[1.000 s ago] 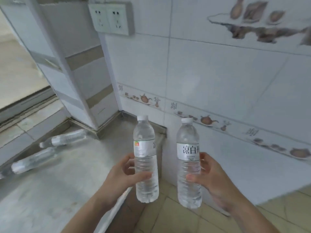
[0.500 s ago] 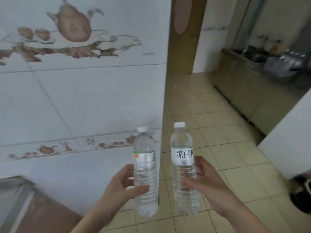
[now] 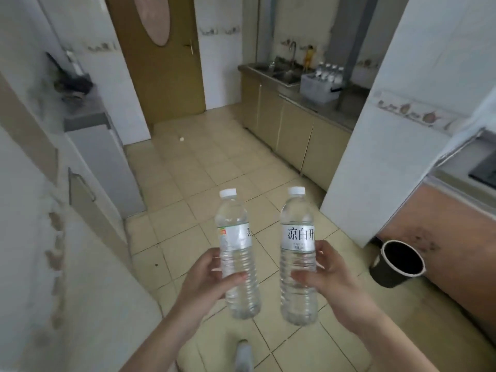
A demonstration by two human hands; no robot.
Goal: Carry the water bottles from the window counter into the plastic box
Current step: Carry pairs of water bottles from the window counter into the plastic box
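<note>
I hold two clear water bottles upright in front of me, each with a white cap and a white label. My left hand (image 3: 208,284) grips the left bottle (image 3: 236,237) around its lower half. My right hand (image 3: 331,277) grips the right bottle (image 3: 297,237), whose label shows dark characters. Far across the room, a translucent plastic box (image 3: 314,89) stands on the steel counter beside the sink, with several bottles (image 3: 328,72) standing in it. The window counter is out of view.
Beige tiled floor stretches ahead to a brown door (image 3: 158,63). Cabinets with a sink (image 3: 281,72) run along the right. A white tiled pillar (image 3: 375,130) and a black bin (image 3: 397,264) stand at right. A grey cabinet (image 3: 102,157) and wall are at left.
My view has swung right, away from the window counter and tiled wall, to face the kitchen floor and the far counter. Both hands keep their bottles upright.
</note>
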